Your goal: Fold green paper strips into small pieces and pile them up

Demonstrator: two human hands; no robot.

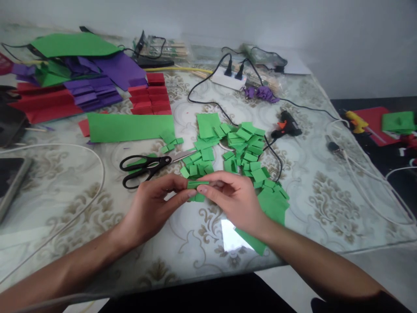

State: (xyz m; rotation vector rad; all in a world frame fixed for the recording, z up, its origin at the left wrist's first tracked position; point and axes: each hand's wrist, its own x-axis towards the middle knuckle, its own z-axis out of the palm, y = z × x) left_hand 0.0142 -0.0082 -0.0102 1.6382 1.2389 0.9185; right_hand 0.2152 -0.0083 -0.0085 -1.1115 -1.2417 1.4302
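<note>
A small folded piece of green paper (198,184) is pinched between my two hands, low over the table's middle. My left hand (159,198) grips its left end between thumb and fingers. On the other end, the thumb and fingers of my right hand (233,198) are closed. Just beyond my hands lies a heap of small folded green paper pieces (247,141). Black-handled scissors (146,167) lie left of the heap, blades pointing right. A larger green paper sheet (272,206) is partly hidden under my right forearm.
A long green strip (130,128), pleated red paper (158,95) and purple paper (94,93) lie at the back left. A black glue gun (286,124) rests right of the heap, its cord near a white power strip (228,78). A phone (11,178) lies at the left edge.
</note>
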